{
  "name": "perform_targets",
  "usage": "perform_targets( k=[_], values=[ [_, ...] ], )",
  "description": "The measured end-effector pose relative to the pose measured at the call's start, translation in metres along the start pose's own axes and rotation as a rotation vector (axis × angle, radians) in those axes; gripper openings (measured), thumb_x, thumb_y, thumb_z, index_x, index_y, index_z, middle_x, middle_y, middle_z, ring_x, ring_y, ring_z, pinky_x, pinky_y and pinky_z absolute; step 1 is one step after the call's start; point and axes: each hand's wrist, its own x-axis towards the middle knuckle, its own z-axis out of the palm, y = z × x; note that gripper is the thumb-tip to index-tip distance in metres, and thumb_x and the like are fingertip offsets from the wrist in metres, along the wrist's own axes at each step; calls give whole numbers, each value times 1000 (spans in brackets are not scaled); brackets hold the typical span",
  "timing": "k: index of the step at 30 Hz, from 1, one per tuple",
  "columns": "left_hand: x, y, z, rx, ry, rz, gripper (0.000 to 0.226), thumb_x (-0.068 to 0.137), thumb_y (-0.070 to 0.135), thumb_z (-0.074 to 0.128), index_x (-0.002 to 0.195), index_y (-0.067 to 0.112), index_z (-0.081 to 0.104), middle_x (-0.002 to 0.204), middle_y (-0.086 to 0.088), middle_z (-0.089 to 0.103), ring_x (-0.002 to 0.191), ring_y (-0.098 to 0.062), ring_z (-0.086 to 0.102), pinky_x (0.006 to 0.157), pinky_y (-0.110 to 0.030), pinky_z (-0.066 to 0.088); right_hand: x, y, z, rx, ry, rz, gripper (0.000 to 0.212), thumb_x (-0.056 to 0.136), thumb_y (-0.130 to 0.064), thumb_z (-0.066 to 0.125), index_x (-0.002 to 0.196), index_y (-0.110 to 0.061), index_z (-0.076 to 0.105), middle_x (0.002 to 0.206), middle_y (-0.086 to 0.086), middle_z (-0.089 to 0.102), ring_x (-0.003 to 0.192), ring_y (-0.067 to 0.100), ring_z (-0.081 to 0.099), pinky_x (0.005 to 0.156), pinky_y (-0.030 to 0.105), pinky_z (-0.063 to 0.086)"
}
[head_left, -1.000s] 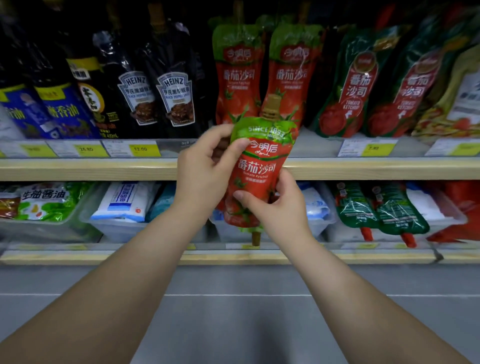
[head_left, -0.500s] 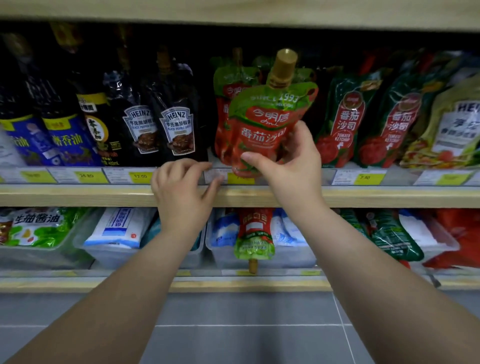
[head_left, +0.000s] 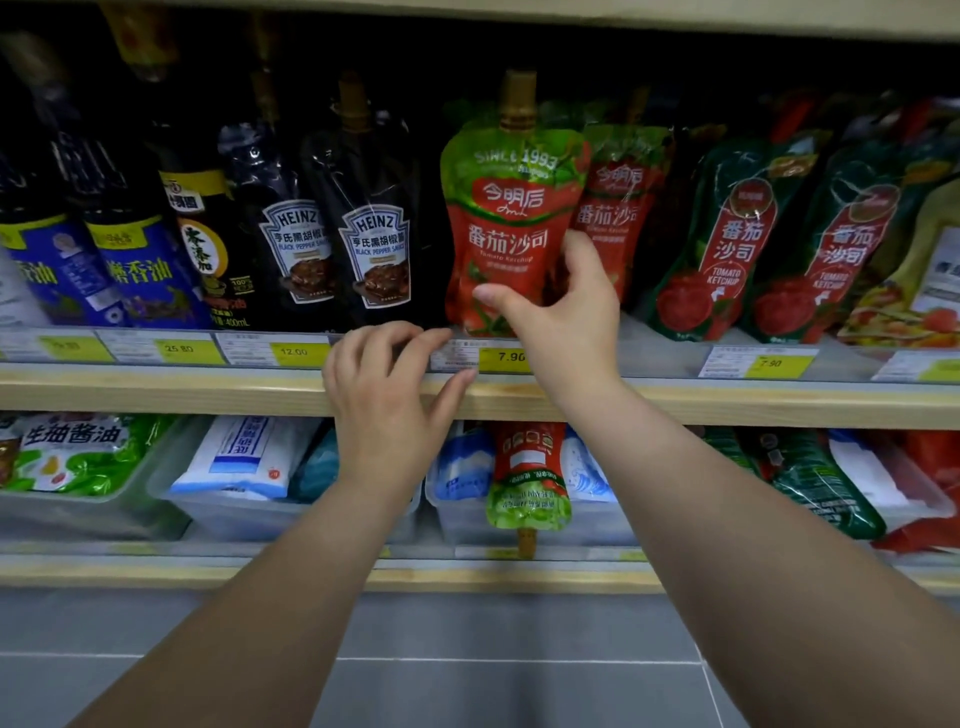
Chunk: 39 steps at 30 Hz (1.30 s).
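A red and green tomato ketchup pouch (head_left: 511, 218) with a gold cap stands upright on the upper shelf (head_left: 156, 389), in front of another pouch of the same kind (head_left: 626, 197). My right hand (head_left: 561, 317) grips its lower right part, thumb across the front. My left hand (head_left: 387, 395) hovers at the shelf's front edge by the price tags, fingers loosely bent, holding nothing.
Black Heinz pepper sauce pouches (head_left: 376, 244) stand to the left, dark green ketchup pouches (head_left: 727, 244) to the right. Blue-labelled oil bottles (head_left: 140, 270) are at far left. On the lower shelf, clear bins (head_left: 234, 512) hold packets, and one ketchup pouch (head_left: 527, 478) lies upside down there.
My right hand has carried the pouch up from chest height and set it upright on the upper shelf. My left hand let go of it and dropped to the shelf edge.
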Motion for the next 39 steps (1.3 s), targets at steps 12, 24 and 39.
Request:
perform_targets(
  k=[12, 24, 39],
  values=[
    [-1, 4, -5, -27, -19, -9, 35, 85, 41, 67, 113, 20, 67, 110, -5, 62, 109, -27, 48, 97, -45, 36, 10, 4, 0, -169, -122, 92, 65, 71, -40, 79, 123, -18, 47, 112, -4, 64, 102, 16, 61, 88, 42, 51],
    [-64, 27, -12, -247, -225, 17, 32, 82, 16, 65, 113, 11, 63, 110, -10, 61, 101, -27, 53, 94, -20, 32, -127, 83, -53, -370, -320, -37, 56, 59, 1, 57, 114, -9, 61, 116, 11, 61, 109, 31, 53, 99, 33, 38],
    [-98, 20, 1, -394, -627, -75, 54, 74, 13, 78, 126, 15, 60, 125, -5, 60, 116, -24, 56, 101, -41, 43, -135, 119, -61, -342, -317, -126, 16, 74, 1, 73, 89, -4, 74, 109, 18, 69, 104, 30, 64, 99, 28, 38]
  ],
)
